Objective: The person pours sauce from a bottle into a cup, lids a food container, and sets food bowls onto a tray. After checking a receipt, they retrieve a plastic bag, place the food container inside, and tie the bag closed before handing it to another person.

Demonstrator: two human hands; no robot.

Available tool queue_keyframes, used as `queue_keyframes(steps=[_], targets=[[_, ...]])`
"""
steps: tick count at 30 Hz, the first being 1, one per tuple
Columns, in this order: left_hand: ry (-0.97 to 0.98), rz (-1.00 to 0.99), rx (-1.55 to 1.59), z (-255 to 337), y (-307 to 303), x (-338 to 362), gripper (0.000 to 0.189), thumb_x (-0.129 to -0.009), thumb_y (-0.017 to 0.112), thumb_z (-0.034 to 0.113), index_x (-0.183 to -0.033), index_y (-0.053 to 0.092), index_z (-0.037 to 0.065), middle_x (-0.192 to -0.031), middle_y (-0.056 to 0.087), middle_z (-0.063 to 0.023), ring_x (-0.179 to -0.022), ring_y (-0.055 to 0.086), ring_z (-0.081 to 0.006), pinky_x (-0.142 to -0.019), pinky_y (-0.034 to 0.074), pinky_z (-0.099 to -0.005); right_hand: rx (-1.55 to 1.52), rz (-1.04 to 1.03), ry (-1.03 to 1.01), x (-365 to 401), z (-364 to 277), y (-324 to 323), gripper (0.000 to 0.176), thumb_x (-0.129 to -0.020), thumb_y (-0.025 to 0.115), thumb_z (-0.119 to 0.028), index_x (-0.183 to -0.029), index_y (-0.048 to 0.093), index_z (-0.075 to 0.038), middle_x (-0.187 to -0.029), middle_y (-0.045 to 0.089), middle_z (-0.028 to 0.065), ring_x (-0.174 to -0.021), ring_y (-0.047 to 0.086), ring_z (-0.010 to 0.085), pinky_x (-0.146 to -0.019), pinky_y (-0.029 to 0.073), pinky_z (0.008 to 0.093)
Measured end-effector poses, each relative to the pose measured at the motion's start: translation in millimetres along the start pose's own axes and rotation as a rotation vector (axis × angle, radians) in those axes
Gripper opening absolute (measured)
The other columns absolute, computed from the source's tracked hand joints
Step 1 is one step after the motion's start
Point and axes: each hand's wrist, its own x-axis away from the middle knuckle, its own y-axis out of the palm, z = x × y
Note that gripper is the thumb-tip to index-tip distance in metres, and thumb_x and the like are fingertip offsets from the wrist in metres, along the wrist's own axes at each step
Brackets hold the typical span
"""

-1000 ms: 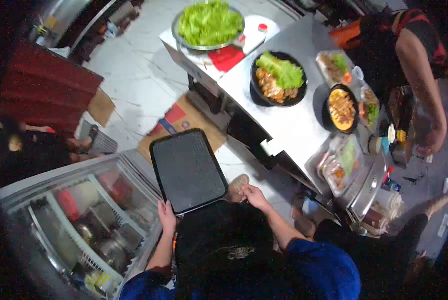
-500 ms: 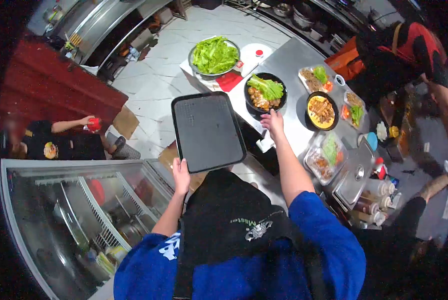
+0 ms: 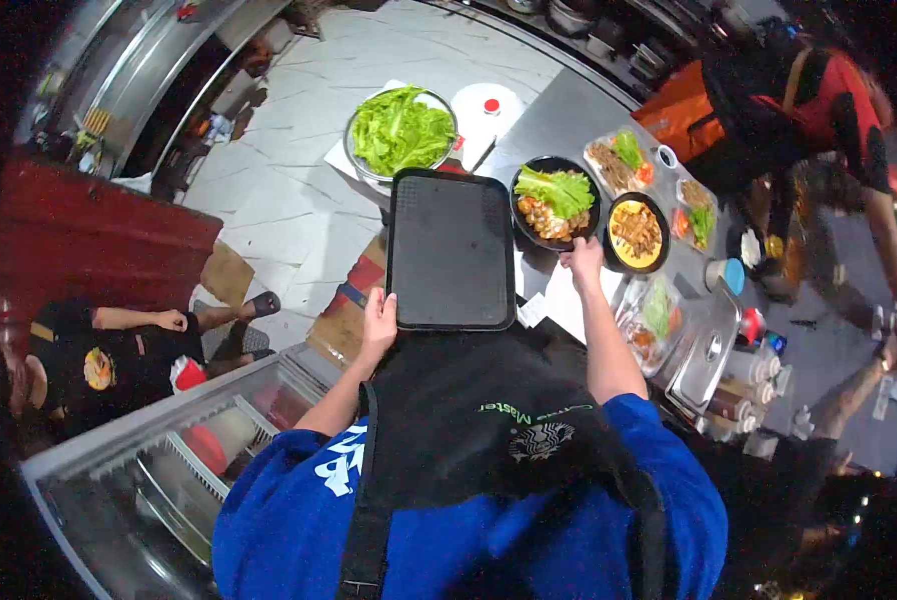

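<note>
My left hand (image 3: 380,322) grips a black rectangular tray (image 3: 452,250) by its lower left corner, thumb on top. The tray's face is bare and it sits just left of a black bowl (image 3: 594,215). In that bowl lie lettuce (image 3: 559,188) and saucy meat pieces (image 3: 544,220). My right hand (image 3: 585,262) is closed on the bowl's near rim; its fingertips are partly hidden. Touching or nearly touching on the right stands a second black bowl (image 3: 637,232) with yellow food and browned meat strips.
A metal bowl of lettuce (image 3: 401,130) stands beyond the tray. Clear food containers (image 3: 621,160), a lidded steel pan (image 3: 707,350) and sauce bottles (image 3: 744,400) line the right. A co-worker (image 3: 809,110) stands far right, another person (image 3: 119,350) at left. A glass-topped freezer (image 3: 169,480) is lower left.
My right hand has closed on the lettuce bowl's rim, and that bowl is nearer the second bowl. The tray has moved right and straightened. The person at left has lowered an arm.
</note>
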Motion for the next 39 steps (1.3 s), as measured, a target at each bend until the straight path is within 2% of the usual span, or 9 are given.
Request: queue_keyframes(steps=[5, 7, 14, 17, 21, 25, 27, 31, 39], targets=[[0.015, -0.190, -0.171, -2.8, 65.8, -32.7, 0.019, -0.098, 0.047, 0.017, -0.086, 0.037, 0.006, -0.072, 0.036, 0.0017, -0.065, 0.039, -0.0058, -0.058, 0.038, -0.0240, 0.048, -0.058, 0.082, -9.5, -37.6, -25.1, 0.017, -0.090, 0.045, -0.013, -0.099, 0.041, 0.001, -0.064, 0.055, 0.0130, -0.044, 0.055, 0.0196, -0.038, 0.042, 0.0289], [-0.285, -0.258, 0.049, -0.5, 99.1, -50.5, 0.016, -0.098, 0.047, 0.016, -0.090, 0.038, 0.005, -0.071, 0.045, -0.0019, -0.058, 0.050, -0.0098, -0.054, 0.047, -0.0268, 0.066, -0.071, 0.083, -18.4, -40.1, -16.5, 0.017, -0.090, 0.049, -0.014, -0.099, 0.043, -0.001, -0.062, 0.056, 0.0119, -0.044, 0.054, 0.0188, -0.038, 0.042, 0.0282], [-0.203, -0.153, -0.135, -30.2, 151.4, -82.0, 0.021, -0.093, 0.040, 0.001, -0.114, 0.039, 0.000, -0.091, 0.056, -0.0110, -0.072, 0.060, -0.0167, -0.059, 0.055, -0.0300, -0.013, -0.177, 0.156, -64.5, -3.5, 26.1, 0.021, -0.094, 0.046, -0.015, -0.105, 0.041, 0.002, -0.065, 0.058, 0.0155, -0.049, 0.059, 0.0205, -0.041, 0.046, 0.0277], [-0.115, 0.049, -0.120, -50.9, 152.1, -89.9, 0.023, -0.088, 0.048, 0.000, -0.111, 0.046, 0.000, -0.076, 0.058, -0.0107, -0.060, 0.061, -0.0180, -0.055, 0.052, -0.0319, -0.098, -0.272, 0.161, -69.6, -7.6, 36.7, 0.023, -0.098, 0.046, -0.020, -0.106, 0.041, 0.001, -0.071, 0.058, 0.0145, -0.051, 0.059, 0.0201, -0.043, 0.047, 0.0286], [-0.071, 0.083, -0.407, -77.2, 140.8, -107.4, 0.031, -0.080, 0.056, 0.000, -0.110, 0.052, 0.000, -0.090, 0.056, -0.0131, -0.087, 0.057, -0.0240, -0.075, 0.049, -0.0348, -0.110, -0.271, 0.116, -56.1, -21.0, 33.1, 0.057, -0.097, 0.049, -0.037, -0.133, 0.024, -0.001, -0.087, 0.060, 0.0157, -0.064, 0.062, 0.0217, -0.052, 0.051, 0.0304], [-0.101, 0.163, -0.235, -55.1, 148.9, -90.5, 0.037, -0.079, 0.058, 0.002, -0.114, 0.048, -0.003, -0.100, 0.053, -0.0137, -0.090, 0.054, -0.0225, -0.082, 0.045, -0.0326, 0.013, -0.349, 0.341, -33.4, 20.2, -41.3, 0.057, -0.098, 0.041, -0.045, -0.132, 0.032, -0.001, -0.094, 0.062, 0.0162, -0.078, 0.063, 0.0227, -0.062, 0.051, 0.0313], [-0.123, 0.188, -0.179, -37.5, 155.9, -73.3, 0.040, -0.081, 0.059, 0.004, -0.118, 0.044, -0.002, -0.103, 0.051, -0.0138, -0.091, 0.053, -0.0222, -0.082, 0.045, -0.0335, -0.190, -0.068, 0.485, 2.6, 29.3, -74.9, 0.053, -0.099, 0.037, -0.046, -0.127, 0.037, -0.001, -0.095, 0.062, 0.0156, -0.075, 0.063, 0.0220, -0.060, 0.050, 0.0320], [-0.109, 0.206, -0.425, -1.3, 168.7, -39.6, 0.039, -0.083, 0.059, 0.008, -0.118, 0.043, -0.001, -0.106, 0.048, -0.0140, -0.093, 0.051, -0.0224, -0.084, 0.043, -0.0351, -0.481, 0.205, 0.308, -9.0, 46.1, -113.1, 0.043, -0.099, 0.039, -0.039, -0.117, 0.038, -0.001, -0.089, 0.061, 0.0185, -0.062, 0.062, 0.0252, -0.049, 0.046, 0.0338], [0.280, 0.206, -0.784, 7.4, 176.4, -61.7, 0.022, -0.085, 0.060, 0.016, -0.104, 0.057, 0.005, -0.099, 0.056, -0.0140, -0.098, 0.051, -0.0339, -0.086, 0.041, -0.0408, -0.522, 0.356, 0.140, -66.2, 75.0, -117.7, 0.019, -0.093, 0.036, -0.011, -0.098, 0.046, 0.004, -0.073, 0.058, 0.0138, -0.053, 0.056, 0.0209, -0.047, 0.043, 0.0314]])
